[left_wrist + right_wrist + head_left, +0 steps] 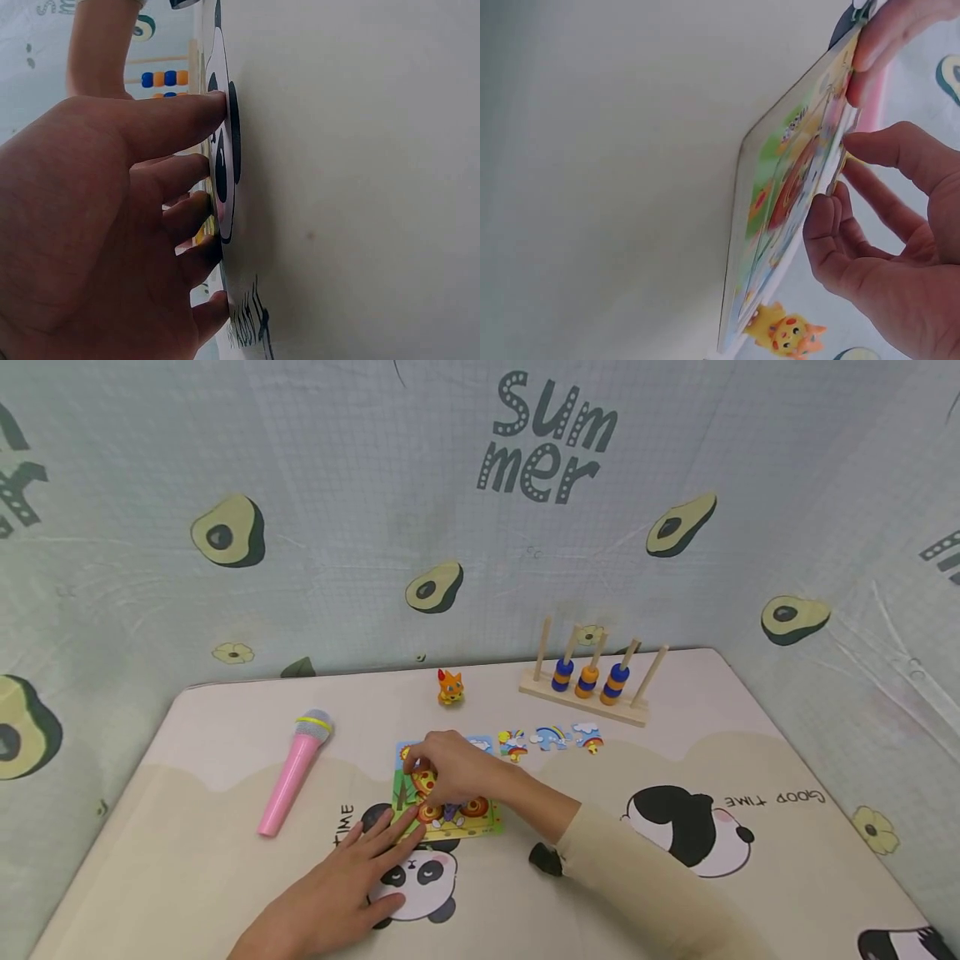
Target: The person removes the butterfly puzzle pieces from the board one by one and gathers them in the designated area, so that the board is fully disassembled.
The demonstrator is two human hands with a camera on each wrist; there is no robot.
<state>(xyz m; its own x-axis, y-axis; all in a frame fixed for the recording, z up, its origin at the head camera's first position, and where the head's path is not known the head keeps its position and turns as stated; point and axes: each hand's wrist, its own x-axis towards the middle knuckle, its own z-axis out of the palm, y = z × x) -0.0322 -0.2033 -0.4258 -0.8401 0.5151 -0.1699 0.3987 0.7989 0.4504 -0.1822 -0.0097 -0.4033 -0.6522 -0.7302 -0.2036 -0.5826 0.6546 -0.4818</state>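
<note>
A colourful cartoon jigsaw puzzle (491, 823) lies in its board on the table. My right hand (456, 770) is over its left half, thumb and fingers pinching a puzzle piece (838, 174) close against the picture. The hand hides part of the puzzle in the head view. My left hand (337, 883) rests with spread, fairly straight fingers at the board's lower left corner, fingertips right at its edge. Three loose puzzle pieces, a sun-and-rainbow piece (512, 744), a rainbow piece (551, 737) and a cloud piece (587, 737), lie in a row to the right of the board's top.
A pink toy microphone (292, 777) lies at the left. Behind the puzzle stands an orange fox figure (451, 688). To the back right is a wooden peg abacus (581, 695) with blue and orange beads. A printed cloth covers the table (225, 860), and a patterned curtain hangs behind.
</note>
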